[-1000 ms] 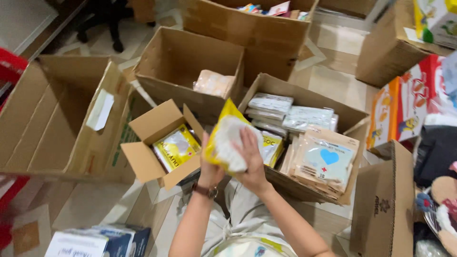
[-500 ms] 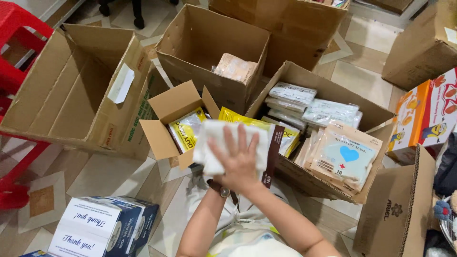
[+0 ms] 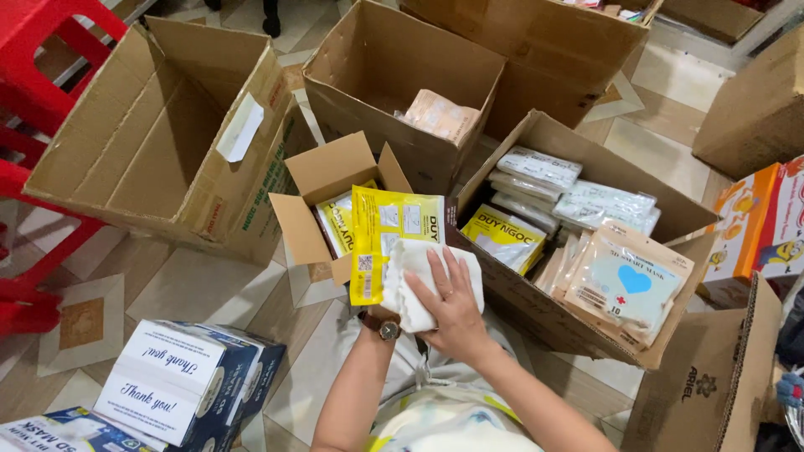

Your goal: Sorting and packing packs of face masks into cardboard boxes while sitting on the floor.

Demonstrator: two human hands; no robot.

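Right hand [image 3: 452, 305] flat, fingers spread, pressing white folded cloth masks [image 3: 410, 280] against yellow flat plastic packet [image 3: 389, 234]. Left hand [image 3: 377, 314] mostly hidden beneath stack, wristwatch visible; grip from below, exact hold cannot be told. Stack held above front edge of small open cardboard box [image 3: 322, 209] with yellow packets inside. Large brown cardboard carton [image 3: 662, 335] of sealed mask pouches just beside, to right.

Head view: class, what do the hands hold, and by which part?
A yellow packet with white folded cloth on it; right hand presses flat on the cloth, left hand hidden beneath.
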